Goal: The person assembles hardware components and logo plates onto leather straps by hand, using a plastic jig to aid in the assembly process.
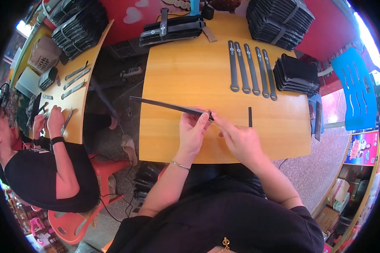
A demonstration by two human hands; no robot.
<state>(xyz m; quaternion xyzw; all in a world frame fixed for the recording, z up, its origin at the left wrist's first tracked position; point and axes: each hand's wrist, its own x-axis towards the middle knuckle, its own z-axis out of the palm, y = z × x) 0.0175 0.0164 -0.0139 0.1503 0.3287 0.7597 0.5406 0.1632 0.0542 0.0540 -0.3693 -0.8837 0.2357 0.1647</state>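
Note:
A long dark strap reaches out to the left above the wooden table. My left hand is closed around its near end, thumb on top. My right hand meets the left at that same end, with fingers pinched together on it. What exactly lies between the right fingertips is too small to make out. Beyond my right hand, a short black strip lies on the table. Several grey straps, each with a rounded, slotted end, are laid side by side farther back.
Stacks of black bundled straps stand at the back right, with a black pile nearer. Another bundle lies at the back left. A blue chair is at the right. Left, a co-worker works at a second table.

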